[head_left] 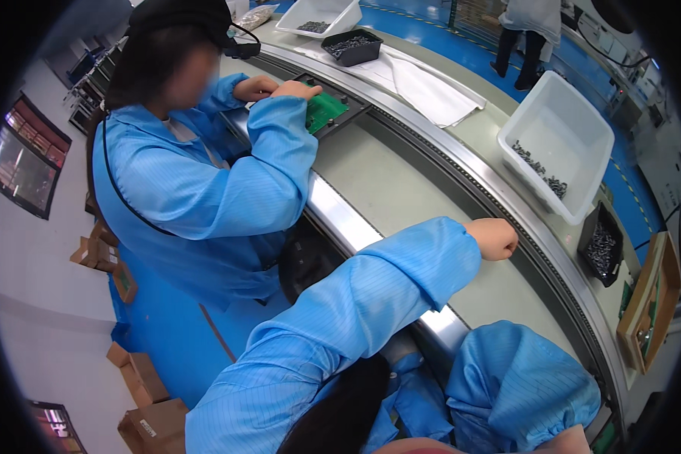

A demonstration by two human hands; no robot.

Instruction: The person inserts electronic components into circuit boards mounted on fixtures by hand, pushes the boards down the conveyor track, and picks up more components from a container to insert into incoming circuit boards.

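Observation:
My left hand (494, 239) reaches over the curved conveyor line (401, 178), its fingers curled into a fist; whatever it may hold is hidden. Only a little of my right hand (569, 442) shows at the lower edge, below a bunched blue sleeve, and its fingers are out of sight. Beyond my left hand stands a white plastic bin (575, 129) with small metal parts along its near side. Next to it, a black tray (602, 244) holds many small dark metal parts.
On my left a co-worker in blue has both hands at a green circuit board (324, 110) in a dark carrier (352, 113). White sheets (424, 94), another black tray (352, 48) and a white bin (318, 13) lie farther along. A cardboard box (653, 303) stands at the right.

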